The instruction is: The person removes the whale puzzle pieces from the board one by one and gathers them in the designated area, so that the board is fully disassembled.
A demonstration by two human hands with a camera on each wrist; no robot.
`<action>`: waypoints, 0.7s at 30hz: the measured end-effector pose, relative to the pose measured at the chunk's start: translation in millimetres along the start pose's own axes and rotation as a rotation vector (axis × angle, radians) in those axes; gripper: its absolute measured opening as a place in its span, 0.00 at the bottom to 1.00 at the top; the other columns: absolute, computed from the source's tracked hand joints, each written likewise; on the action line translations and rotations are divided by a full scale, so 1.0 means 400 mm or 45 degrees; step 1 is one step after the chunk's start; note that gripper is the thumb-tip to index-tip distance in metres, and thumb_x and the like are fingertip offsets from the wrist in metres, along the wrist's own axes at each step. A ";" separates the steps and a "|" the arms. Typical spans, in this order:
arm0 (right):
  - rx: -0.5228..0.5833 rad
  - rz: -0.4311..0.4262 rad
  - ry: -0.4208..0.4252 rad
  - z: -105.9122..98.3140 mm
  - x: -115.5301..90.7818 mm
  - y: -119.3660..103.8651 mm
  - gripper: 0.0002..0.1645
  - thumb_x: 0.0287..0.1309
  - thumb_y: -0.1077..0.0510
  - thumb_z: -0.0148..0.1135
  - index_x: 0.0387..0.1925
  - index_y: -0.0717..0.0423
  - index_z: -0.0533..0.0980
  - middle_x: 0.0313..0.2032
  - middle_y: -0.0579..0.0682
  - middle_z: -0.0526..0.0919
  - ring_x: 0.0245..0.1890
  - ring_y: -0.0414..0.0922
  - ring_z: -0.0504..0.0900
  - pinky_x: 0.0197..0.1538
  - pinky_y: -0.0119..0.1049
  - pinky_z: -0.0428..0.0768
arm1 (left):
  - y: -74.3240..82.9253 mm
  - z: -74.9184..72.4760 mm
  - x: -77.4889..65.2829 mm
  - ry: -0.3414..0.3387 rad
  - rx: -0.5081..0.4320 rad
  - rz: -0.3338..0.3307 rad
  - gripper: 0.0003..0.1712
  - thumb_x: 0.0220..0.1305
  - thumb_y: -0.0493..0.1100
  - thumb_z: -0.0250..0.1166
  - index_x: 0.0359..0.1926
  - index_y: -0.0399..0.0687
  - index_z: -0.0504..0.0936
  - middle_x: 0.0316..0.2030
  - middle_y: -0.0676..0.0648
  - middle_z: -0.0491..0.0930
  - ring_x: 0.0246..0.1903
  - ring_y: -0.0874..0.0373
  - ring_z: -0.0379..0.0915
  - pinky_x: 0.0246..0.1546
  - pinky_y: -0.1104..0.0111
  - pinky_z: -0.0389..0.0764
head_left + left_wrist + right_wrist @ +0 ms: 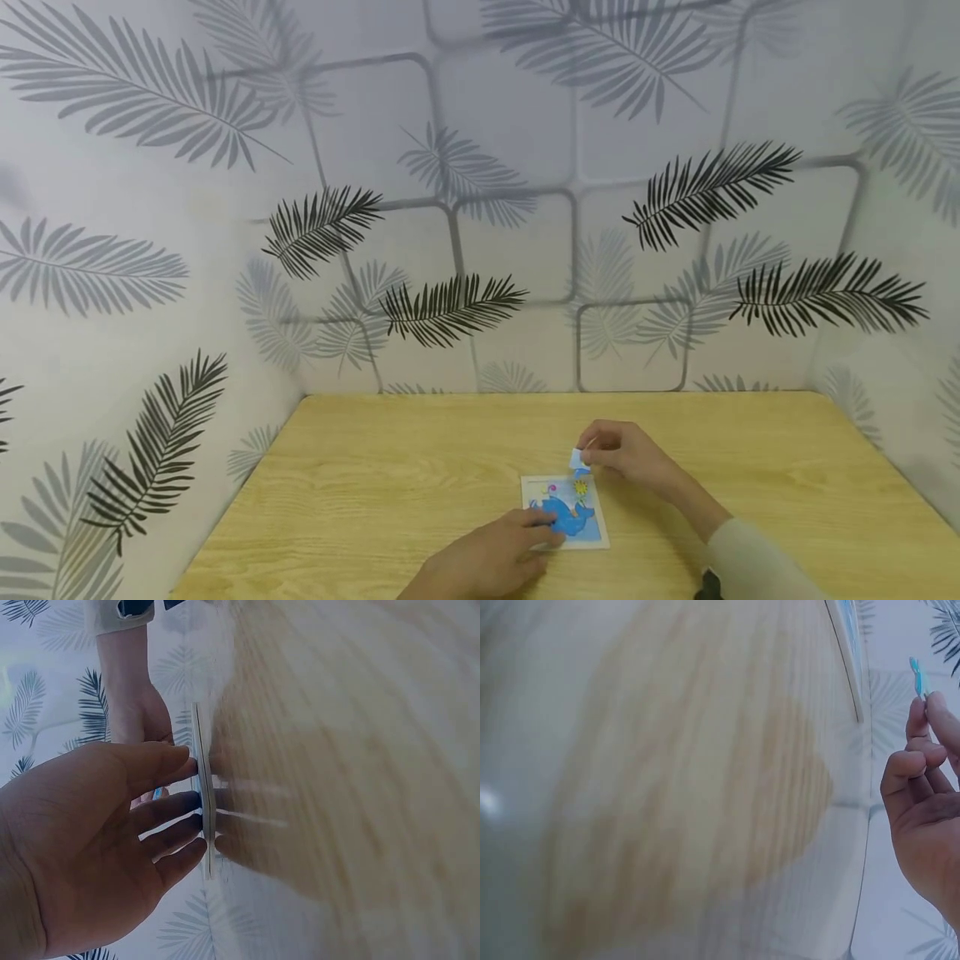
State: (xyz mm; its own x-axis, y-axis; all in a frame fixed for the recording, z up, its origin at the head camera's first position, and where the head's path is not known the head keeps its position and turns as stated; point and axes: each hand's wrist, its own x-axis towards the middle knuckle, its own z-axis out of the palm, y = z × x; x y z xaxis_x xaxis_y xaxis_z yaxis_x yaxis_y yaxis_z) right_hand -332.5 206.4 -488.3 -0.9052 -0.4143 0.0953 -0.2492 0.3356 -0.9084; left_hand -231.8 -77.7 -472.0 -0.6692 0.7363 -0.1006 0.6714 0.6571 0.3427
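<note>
A small square jigsaw puzzle board [603,533] with a pale border lies flat on the table. Its picture shows a blue whale [573,523] and a yellow sun. My left hand [491,552] rests its fairly straight fingertips on the board's left part, covering some of the whale. In the left wrist view the left hand's fingers [172,814] touch the face of the thin board [202,787]. Just above the board's far edge, my right hand [626,454] pinches a small pale blue puzzle piece [578,461] between thumb and finger. The right wrist view shows that piece [917,677] edge-on at the fingertips.
The light wood table [360,483] extends well past the board on both sides. Behind it stands a pale wall [510,250] with a leaf pattern. A small dark object [708,585] shows by the right sleeve [753,558] at the near edge.
</note>
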 end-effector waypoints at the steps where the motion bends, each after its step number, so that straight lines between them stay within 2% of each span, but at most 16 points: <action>1: 0.000 0.014 0.008 -0.006 -0.003 0.001 0.10 0.69 0.56 0.68 0.46 0.57 0.82 0.33 0.57 0.83 0.19 0.40 0.67 0.22 0.28 0.67 | -0.001 0.000 0.000 -0.001 -0.002 -0.004 0.25 0.78 0.49 0.60 0.72 0.61 0.75 0.76 0.55 0.66 0.75 0.55 0.62 0.70 0.60 0.73; 11: -0.135 0.089 0.056 -0.070 -0.040 0.020 0.08 0.70 0.57 0.67 0.44 0.59 0.83 0.32 0.51 0.80 0.19 0.38 0.66 0.21 0.29 0.67 | -0.005 0.001 -0.002 -0.016 0.021 0.008 0.25 0.80 0.50 0.57 0.74 0.60 0.74 0.77 0.54 0.65 0.76 0.56 0.60 0.72 0.61 0.70; 18: -0.153 0.110 -0.034 -0.105 -0.064 0.035 0.08 0.72 0.60 0.63 0.43 0.63 0.80 0.29 0.51 0.77 0.16 0.37 0.63 0.19 0.29 0.65 | -0.008 0.000 -0.003 -0.045 0.038 0.022 0.27 0.81 0.50 0.55 0.76 0.58 0.71 0.78 0.55 0.63 0.77 0.60 0.57 0.73 0.65 0.66; 21: -0.220 0.089 -0.052 -0.109 -0.068 0.040 0.05 0.71 0.62 0.64 0.41 0.62 0.81 0.29 0.50 0.79 0.20 0.39 0.68 0.23 0.30 0.69 | -0.005 -0.002 -0.004 -0.056 0.037 0.021 0.27 0.81 0.50 0.54 0.77 0.58 0.70 0.78 0.55 0.62 0.77 0.61 0.56 0.74 0.65 0.65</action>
State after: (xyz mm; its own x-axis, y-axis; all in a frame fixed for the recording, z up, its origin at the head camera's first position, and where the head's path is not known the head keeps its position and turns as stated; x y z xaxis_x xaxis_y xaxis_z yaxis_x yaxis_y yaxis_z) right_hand -327.0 260.0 -487.6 -0.9086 -0.4174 0.0144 -0.2445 0.5037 -0.8285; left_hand -232.4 -80.4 -472.0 -0.6439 0.7528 -0.1365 0.6916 0.6490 0.3170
